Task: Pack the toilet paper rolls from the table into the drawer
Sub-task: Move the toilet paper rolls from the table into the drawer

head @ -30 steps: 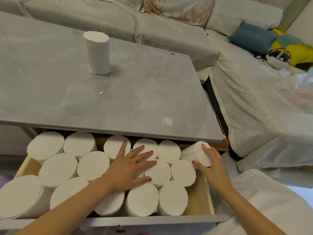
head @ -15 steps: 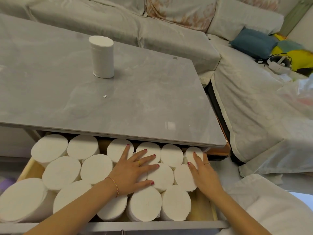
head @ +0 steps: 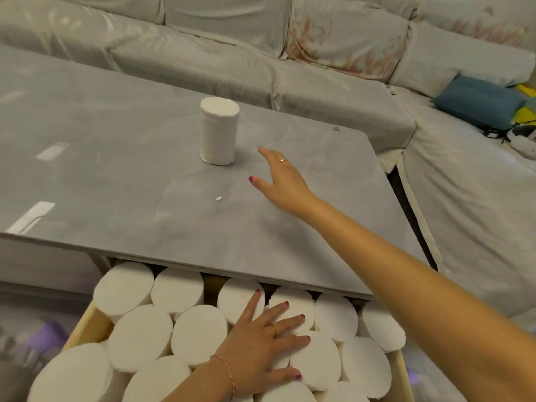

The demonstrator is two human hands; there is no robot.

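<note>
One white toilet paper roll [head: 219,131] stands upright on the grey table [head: 121,175]. My right hand [head: 280,179] is stretched out over the tabletop just right of that roll, fingers apart, holding nothing and not touching it. Below the table's front edge, the open wooden drawer [head: 84,323] is packed with several upright white rolls [head: 139,335]. My left hand [head: 261,343] lies flat, fingers spread, on top of the rolls in the drawer's middle.
A small white scrap [head: 219,198] lies on the table in front of the roll. A covered sofa [head: 319,82] wraps around the back and right, with a blue cushion [head: 475,101] and a headset [head: 522,137] on it.
My right hand has left the rolls at the drawer's right side and reached up over the table toward the standing roll. The left hand stays pressed on the drawer's rolls.
</note>
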